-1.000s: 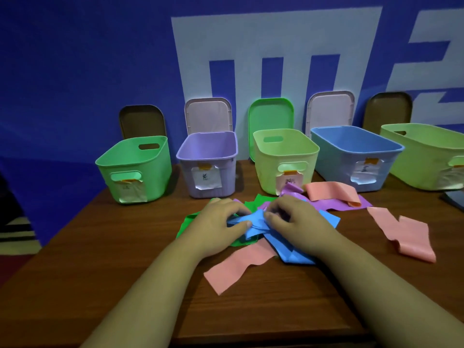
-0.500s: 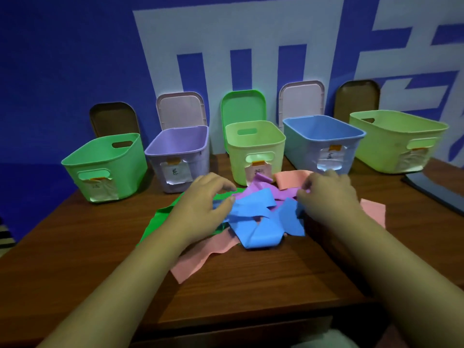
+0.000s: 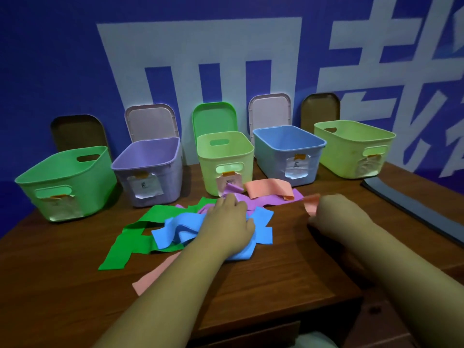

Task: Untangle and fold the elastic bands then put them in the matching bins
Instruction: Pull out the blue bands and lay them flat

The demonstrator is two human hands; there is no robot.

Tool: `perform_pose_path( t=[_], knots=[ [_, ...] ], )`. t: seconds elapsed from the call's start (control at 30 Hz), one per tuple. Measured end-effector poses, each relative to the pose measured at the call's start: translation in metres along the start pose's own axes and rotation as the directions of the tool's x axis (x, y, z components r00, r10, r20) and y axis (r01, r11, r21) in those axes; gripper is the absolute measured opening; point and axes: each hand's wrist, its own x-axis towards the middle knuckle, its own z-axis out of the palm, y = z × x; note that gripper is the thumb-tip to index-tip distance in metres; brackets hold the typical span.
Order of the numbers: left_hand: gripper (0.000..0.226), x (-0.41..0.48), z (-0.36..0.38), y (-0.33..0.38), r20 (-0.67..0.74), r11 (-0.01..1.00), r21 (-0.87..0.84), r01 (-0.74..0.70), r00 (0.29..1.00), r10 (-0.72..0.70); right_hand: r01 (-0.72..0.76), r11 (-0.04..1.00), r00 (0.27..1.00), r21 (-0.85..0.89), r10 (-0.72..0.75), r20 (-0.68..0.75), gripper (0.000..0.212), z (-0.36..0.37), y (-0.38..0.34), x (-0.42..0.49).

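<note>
A tangle of flat elastic bands lies mid-table: a blue band [image 3: 173, 233], a green band [image 3: 130, 237], a purple band [image 3: 263, 200] and a pink band [image 3: 155, 275] running under my left forearm. My left hand [image 3: 229, 223] rests on the blue band with fingers reaching onto the purple one. My right hand [image 3: 339, 212] is off to the right and pinches the end of a separate pink band [image 3: 311, 203]. An orange-pink band [image 3: 270, 188] lies folded over on the purple one. Five open bins stand behind.
From left: green bin [image 3: 62, 172], purple bin [image 3: 150, 159], light green bin [image 3: 223, 151], blue bin [image 3: 288, 144], yellow-green bin [image 3: 351, 141], lids leaning on the blue wall behind. A dark grey mat [image 3: 414, 212] lies at the right edge. The table's front edge is near.
My hands have parted from the blue knot. The right hand moved right and took hold of the pink band; the left hand moved onto the pile's middle. The view shifted left.
</note>
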Motion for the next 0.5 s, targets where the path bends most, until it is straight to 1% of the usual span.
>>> perform_pose_path(
  t=[0.07,0.13,0.2,0.27,0.33,0.37,0.43,0.5],
  knots=[
    [0.045,-0.001,0.003,0.002,-0.022,1.0,0.016,-0.018,1.0,0.018,0.033,0.999,0.999,0.026,-0.034,0.018,0.016,0.0,-0.008,0.002],
    [0.042,-0.002,0.005,0.002,-0.039,0.999,0.016,-0.043,0.998,0.044,0.041,0.99,0.999,0.135,-0.042,0.005,0.012,-0.003,-0.021,0.0],
    [0.038,-0.001,0.005,0.001,-0.059,0.997,0.017,-0.078,0.995,0.079,0.092,0.968,0.995,0.232,-0.078,-0.069,0.021,-0.009,-0.035,-0.002],
    [0.037,-0.002,0.006,-0.001,-0.065,0.995,-0.007,-0.097,0.993,0.096,0.189,0.918,0.978,0.348,-0.145,-0.148,0.024,-0.017,-0.054,-0.004],
    [0.037,-0.002,0.007,-0.004,-0.062,0.993,-0.05,-0.106,0.993,0.103,0.294,0.808,0.953,0.512,-0.207,-0.22,0.019,-0.03,-0.075,-0.007],
    [0.037,-0.003,0.008,-0.007,-0.063,0.991,-0.072,-0.112,0.992,0.107,0.352,0.747,0.933,0.564,-0.227,-0.281,0.014,-0.036,-0.086,-0.009],
    [0.037,-0.005,0.006,-0.011,-0.066,0.986,-0.101,-0.129,0.99,0.123,0.473,0.626,0.875,0.62,-0.249,-0.416,0.009,-0.049,-0.106,-0.009],
    [0.035,-0.007,0.001,-0.013,-0.042,0.985,-0.106,-0.136,0.99,0.132,0.572,0.525,0.812,0.63,-0.256,-0.524,0.01,-0.061,-0.125,-0.009]
  ],
)
